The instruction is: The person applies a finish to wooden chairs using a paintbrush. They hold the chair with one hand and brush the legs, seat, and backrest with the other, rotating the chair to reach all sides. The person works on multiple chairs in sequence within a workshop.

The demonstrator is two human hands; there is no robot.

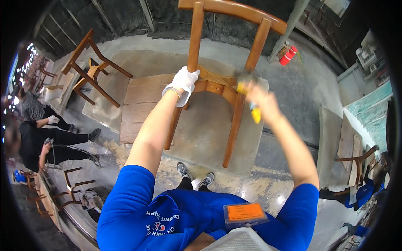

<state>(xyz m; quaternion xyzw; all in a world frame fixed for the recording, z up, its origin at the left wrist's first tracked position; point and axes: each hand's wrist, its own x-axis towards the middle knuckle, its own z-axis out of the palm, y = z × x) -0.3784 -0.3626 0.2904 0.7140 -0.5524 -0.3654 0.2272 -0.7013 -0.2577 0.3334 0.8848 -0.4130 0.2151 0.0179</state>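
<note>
A red fire extinguisher (288, 56) stands beside a grey post (292, 27) here, across from a worker in black (33, 142).

At 12 o'clock, the chair (215, 87) is of smooth, glossy wood. The glove (183, 82) looks like matt cloth, the tool (256, 115) partly like yellow plastic. The extinguisher (288, 56), at 2 o'clock, is glossy; the shirt (201, 203), at 6 o'clock, is soft cloth.
</note>
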